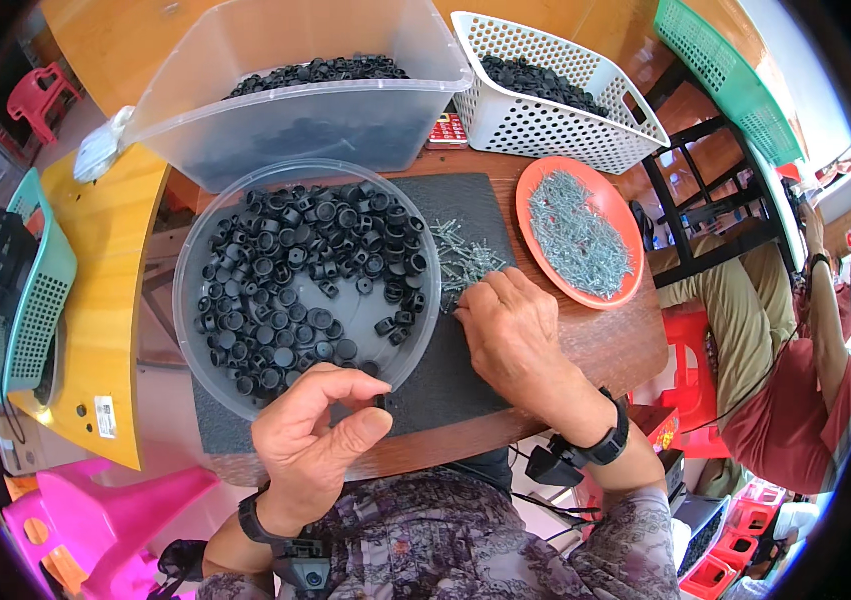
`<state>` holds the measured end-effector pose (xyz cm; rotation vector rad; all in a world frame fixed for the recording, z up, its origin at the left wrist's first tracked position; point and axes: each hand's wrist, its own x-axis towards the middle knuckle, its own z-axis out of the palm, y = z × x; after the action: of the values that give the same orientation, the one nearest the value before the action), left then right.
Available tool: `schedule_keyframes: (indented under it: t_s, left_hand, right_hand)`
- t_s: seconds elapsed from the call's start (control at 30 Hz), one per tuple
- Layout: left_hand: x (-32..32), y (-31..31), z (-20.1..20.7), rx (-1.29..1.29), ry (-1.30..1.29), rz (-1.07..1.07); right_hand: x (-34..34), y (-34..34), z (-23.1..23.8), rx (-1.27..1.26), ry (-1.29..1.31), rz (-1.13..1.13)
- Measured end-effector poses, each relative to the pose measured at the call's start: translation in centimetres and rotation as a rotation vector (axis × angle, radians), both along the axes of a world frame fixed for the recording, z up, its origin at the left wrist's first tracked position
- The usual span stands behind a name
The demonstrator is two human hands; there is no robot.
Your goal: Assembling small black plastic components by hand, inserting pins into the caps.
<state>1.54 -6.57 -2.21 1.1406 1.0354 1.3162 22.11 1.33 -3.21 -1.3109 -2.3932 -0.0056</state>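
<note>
Between the thumb and forefinger of my left hand (311, 435) sits a small black plastic cap (382, 401), mostly covered by the fingertips. That hand is just off the near rim of a round clear tub (186, 330), which holds many loose black caps (286, 325). My right hand (514, 325) is at the near edge of a loose pile of silver screws (461, 255) on a dark mat (446, 390). Its fingers are curled together and point down, and what they pinch is hidden. Beside it on the right, an orange plate (635, 250) carries more screws (581, 235).
Behind the tub stand a large clear bin (286, 130) and a white perforated basket (566, 130), both with black parts. A yellow table (106, 300) and a pink stool (106, 520) are at left. A person in a red shirt (786, 420) sits at right.
</note>
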Motion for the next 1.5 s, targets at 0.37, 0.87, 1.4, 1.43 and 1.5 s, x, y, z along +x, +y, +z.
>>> schedule_keyframes:
  t_s: [0.37, 0.87, 1.4, 1.43, 1.5]
  left_hand:
    - [-0.1, 0.0, 0.1, -0.01, -0.025, -0.007]
    - [0.5, 0.1, 1.3, -0.106, -0.289, -0.06]
    - [0.8, -0.4, 1.0, -0.14, -0.377, -0.094]
    - [0.9, -0.4, 1.0, -0.14, -0.378, -0.093]
    - [1.3, -0.3, 1.1, -0.163, -0.358, -0.024]
  right_hand:
    - [0.3, -1.3, -0.1, 0.046, 0.154, 0.03]
    - [-2.9, -5.2, 3.4, -0.407, 1.133, 0.201]
    - [-4.0, -6.3, 2.4, -0.281, 1.181, 0.236]
    - [-4.0, -6.3, 2.4, -0.281, 1.181, 0.237]
    - [-3.9, -6.4, 2.3, -0.259, 1.17, 0.222]
